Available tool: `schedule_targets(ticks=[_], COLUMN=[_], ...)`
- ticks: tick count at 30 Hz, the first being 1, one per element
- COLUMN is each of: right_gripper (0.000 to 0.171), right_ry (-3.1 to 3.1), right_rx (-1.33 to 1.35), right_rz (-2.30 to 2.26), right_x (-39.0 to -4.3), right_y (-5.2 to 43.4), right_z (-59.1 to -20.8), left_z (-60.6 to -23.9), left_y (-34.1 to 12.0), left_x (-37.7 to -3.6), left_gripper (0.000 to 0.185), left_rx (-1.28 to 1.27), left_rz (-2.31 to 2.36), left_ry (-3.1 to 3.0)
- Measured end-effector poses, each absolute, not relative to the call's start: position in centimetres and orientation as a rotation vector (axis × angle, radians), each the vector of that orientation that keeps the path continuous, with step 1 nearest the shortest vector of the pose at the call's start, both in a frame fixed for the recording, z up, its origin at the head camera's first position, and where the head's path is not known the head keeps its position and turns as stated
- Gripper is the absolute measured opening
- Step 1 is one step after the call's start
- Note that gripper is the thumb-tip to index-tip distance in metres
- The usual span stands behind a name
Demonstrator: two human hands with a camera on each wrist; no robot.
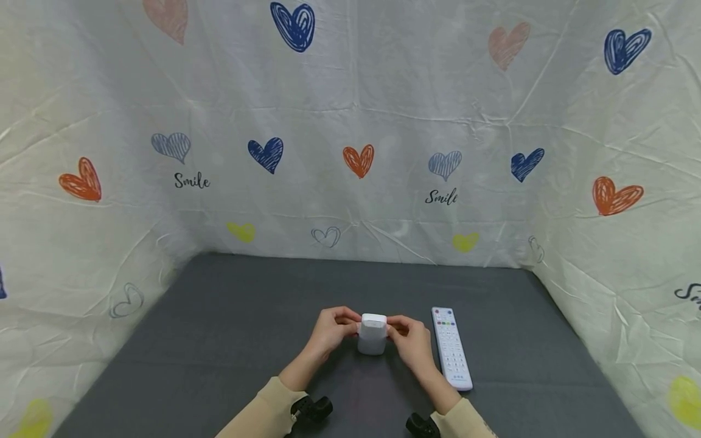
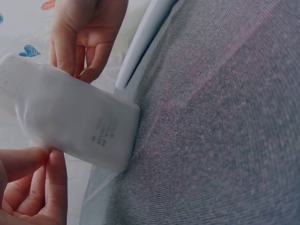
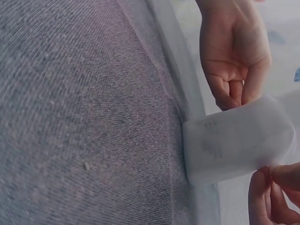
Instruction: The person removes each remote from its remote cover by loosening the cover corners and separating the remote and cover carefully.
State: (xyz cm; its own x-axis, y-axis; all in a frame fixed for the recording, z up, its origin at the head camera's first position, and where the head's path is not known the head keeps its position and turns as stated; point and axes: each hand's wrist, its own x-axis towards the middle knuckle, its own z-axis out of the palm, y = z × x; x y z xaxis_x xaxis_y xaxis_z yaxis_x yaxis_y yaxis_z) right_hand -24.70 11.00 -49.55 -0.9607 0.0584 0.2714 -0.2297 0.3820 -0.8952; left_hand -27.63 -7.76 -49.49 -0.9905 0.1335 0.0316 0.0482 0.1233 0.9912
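Note:
A small white block-shaped container [image 1: 372, 338] with rounded edges stands upright on the dark cloth. Faint small print shows on the face of this container [image 2: 79, 117] in the left wrist view, and its surface looks cloudy, as if under a thin film. My left hand [image 1: 328, 332] pinches its left side near the top between thumb and finger. On the opposite side my right hand [image 1: 411, 342] pinches it in the same way. Close up, the fingertips of the right hand [image 3: 274, 194] meet at the container's edge. What kind of container it is, I cannot tell.
A white remote control [image 1: 451, 350] with several buttons lies just right of my right hand. Dark grey cloth [image 1: 246, 316] covers the table. White sheets [image 1: 383, 79] printed with hearts and "Smile" enclose the back and both sides.

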Motion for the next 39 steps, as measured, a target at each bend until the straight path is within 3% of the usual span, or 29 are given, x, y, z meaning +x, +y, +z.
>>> schedule_targets(ticks=[10,17,39], right_gripper=[0.009,0.009,0.008], right_ry=[-2.392,-2.406,-2.439], right_rx=[0.151,0.133,0.098], right_rz=[1.558,1.537,1.438], right_x=[-24.5,-24.6,-24.5], right_y=[10.8,10.7,10.4], right_z=[-49.6,-50.1,-50.4], left_z=[-49.3,-50.0,-50.6], left_y=[-8.0,-7.7,-7.5], left_x=[-27.2,-27.5,-27.6], left_gripper=[0.006,0.009,0.005], left_rx=[0.35,0.229,0.219], left_rz=[2.002,1.953,1.859], left_ry=[2.359,2.376,2.477])
